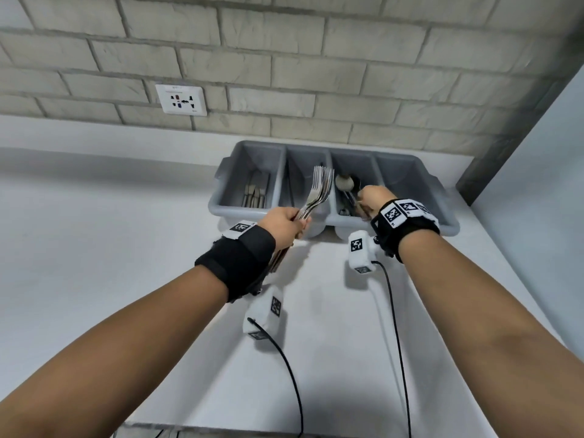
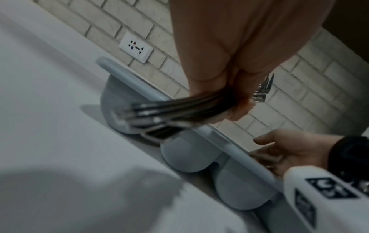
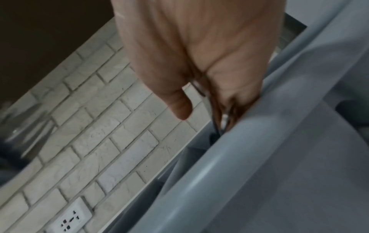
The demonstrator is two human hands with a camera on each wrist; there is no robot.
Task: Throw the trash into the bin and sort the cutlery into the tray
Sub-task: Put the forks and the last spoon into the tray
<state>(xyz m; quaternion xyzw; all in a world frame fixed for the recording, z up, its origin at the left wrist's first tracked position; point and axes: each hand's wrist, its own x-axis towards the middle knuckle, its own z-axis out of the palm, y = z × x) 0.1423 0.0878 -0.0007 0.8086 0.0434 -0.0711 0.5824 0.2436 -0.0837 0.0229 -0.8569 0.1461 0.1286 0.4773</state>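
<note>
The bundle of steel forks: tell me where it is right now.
In the head view the bundle of steel forks is gripped in the left hand, tines up over the grey plastic cutlery tray's second compartment from the left, beside the knives.

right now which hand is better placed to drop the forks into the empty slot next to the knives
Left. The left hand already grips the forks right above that slot of the tray; the right hand is busy with the spoons.
</note>
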